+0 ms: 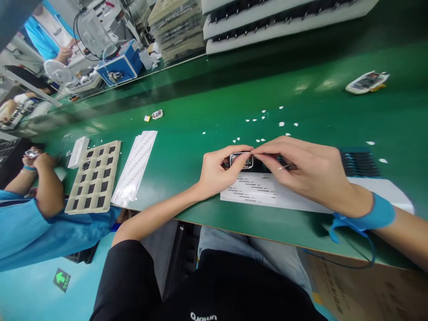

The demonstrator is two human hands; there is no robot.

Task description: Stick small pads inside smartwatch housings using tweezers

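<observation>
My left hand (pixel 220 171) grips a small rectangular electronic housing (pixel 246 161) with a silver-white rim and dark parts inside. Thumb and forefinger of my right hand (pixel 301 167) are pinched together at the housing's upper right corner; whatever they hold is too small to make out. A thin shiny thing (pixel 282 168) shows by its curled fingers. Beneath both hands lies a sheet of printed white adhesive labels (pixel 249 189) on a longer white strip. Dark slotted strips (pixel 359 162) lie behind my right wrist, which wears a blue strap (pixel 374 214) with a cord.
Small white scraps (pixel 281 124) dot the green bench (pixel 187 169). Other opened devices lie at far right (pixel 367 83) and left (pixel 157 114). A compartment tray (pixel 115 178) overhangs the bench edge near printed sheets (pixel 135 167). A co-worker (pixel 36 223) sits at left; stacked trays (pixel 177 29) stand behind.
</observation>
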